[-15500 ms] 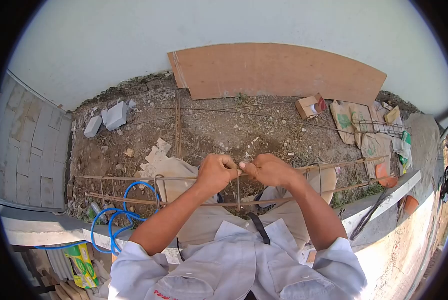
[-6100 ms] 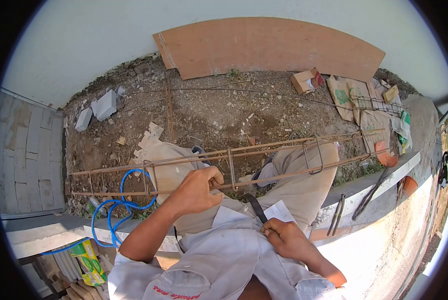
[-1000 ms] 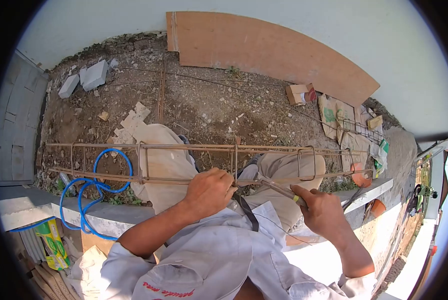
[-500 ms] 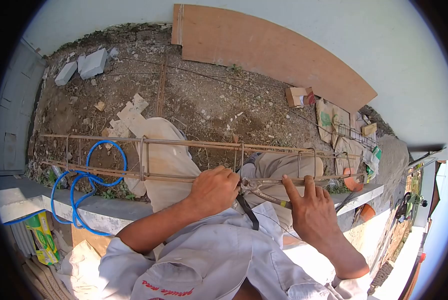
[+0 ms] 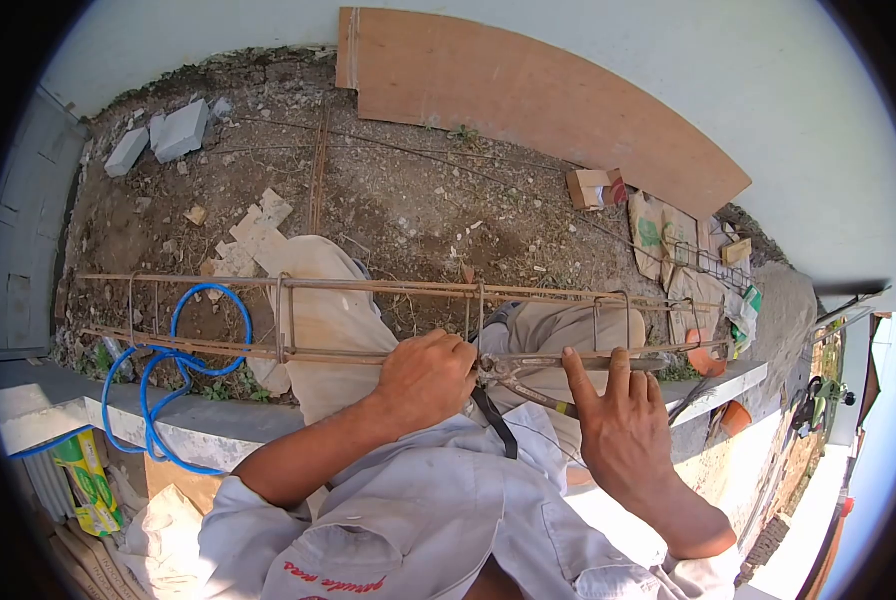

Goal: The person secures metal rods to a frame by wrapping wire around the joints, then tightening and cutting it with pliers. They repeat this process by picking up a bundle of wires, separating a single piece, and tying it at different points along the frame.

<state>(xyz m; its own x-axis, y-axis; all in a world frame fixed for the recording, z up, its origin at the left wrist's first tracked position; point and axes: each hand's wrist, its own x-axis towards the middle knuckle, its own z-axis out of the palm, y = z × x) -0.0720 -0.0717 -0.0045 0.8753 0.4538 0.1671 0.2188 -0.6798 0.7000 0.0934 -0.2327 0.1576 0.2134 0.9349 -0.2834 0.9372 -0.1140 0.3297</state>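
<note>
A long rebar cage (image 5: 388, 287) of rusty bars and square stirrups lies across my lap, over both thighs. My left hand (image 5: 426, 380) is closed around its near lower bar, beside a stirrup. In my right hand (image 5: 625, 415) are the handles of a pair of pincers (image 5: 513, 382), with the index finger stretched along them. The pincer jaws sit at the joint of stirrup and bar, just right of my left knuckles. Whether they bite on a wire there is too small to tell. A black strap (image 5: 494, 425) hangs just below the jaws.
A looped blue hose (image 5: 248, 318) hangs over the concrete ledge (image 5: 208, 432) at left. Against the wall leans a plywood board (image 5: 528, 90). Grey blocks (image 5: 180, 130), a small cardboard box (image 5: 588, 188), paper sacks (image 5: 648, 240) and another rebar cage (image 5: 713, 265) lie on the dirt.
The view has shifted very slightly. Both hands and the pincers stay at the same joint, with hardly any visible movement.
</note>
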